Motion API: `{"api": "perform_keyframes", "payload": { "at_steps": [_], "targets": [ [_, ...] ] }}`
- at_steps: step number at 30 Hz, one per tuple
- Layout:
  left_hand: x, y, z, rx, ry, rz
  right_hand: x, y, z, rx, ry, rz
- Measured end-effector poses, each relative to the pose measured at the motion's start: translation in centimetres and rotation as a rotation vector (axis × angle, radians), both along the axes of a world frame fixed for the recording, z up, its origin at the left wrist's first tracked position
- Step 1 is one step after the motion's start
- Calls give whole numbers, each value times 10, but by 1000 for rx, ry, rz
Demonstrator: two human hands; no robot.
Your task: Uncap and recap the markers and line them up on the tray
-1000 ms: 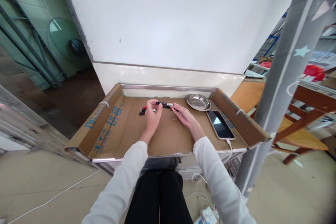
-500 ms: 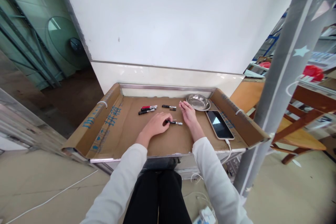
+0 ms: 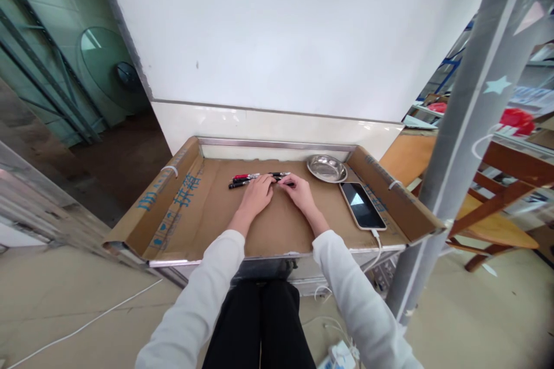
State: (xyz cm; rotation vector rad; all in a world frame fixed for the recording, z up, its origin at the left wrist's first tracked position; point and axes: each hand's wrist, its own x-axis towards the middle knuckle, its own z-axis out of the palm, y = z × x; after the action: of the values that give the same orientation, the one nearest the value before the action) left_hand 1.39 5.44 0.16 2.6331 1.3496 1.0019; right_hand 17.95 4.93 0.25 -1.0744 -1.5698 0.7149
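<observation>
My left hand (image 3: 258, 192) rests over the cardboard with its fingers closed on a black pen, most of it hidden under the fingertips. Close against it, my right hand (image 3: 299, 191) has thumb and fingers pinched at a small black pen part (image 3: 289, 184), partly covered by the fingers. Just behind the fingertips lies another black pen (image 3: 279, 174) with a silver end. Left of my left hand, a red pen (image 3: 244, 176) and a black pen (image 3: 237, 185) lie side by side.
A shiny metal bowl (image 3: 327, 168) stands at the back right of the cardboard-lined tray (image 3: 208, 230). In front of it lies a phone (image 3: 362, 206) with a white cable (image 3: 377, 242) plugged in. A grey post (image 3: 459, 127) rises beyond the tray's right side.
My left hand has moved back and slightly left with the black pen. My right hand has come left from near the bowl, so both hands' fingertips now nearly meet.
</observation>
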Motion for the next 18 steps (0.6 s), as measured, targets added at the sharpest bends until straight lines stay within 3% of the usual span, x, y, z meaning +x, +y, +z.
{"api": "perform_keyframes", "payload": {
  "at_steps": [6, 11, 14, 18],
  "targets": [
    [0, -4, 4, 10, -39, 24, 1, -1, -6, 62, -226, 107],
    [2, -5, 4, 2, -1, -18, 15, -4, 0, 145, -431, -51],
    [5, -1, 2, 6, 41, 6, 20, -4, 0, 111, -434, -116],
    [10, 8, 4, 31, 78, 97, 19, 1, -4, 72, -379, -60]
  ]
}}
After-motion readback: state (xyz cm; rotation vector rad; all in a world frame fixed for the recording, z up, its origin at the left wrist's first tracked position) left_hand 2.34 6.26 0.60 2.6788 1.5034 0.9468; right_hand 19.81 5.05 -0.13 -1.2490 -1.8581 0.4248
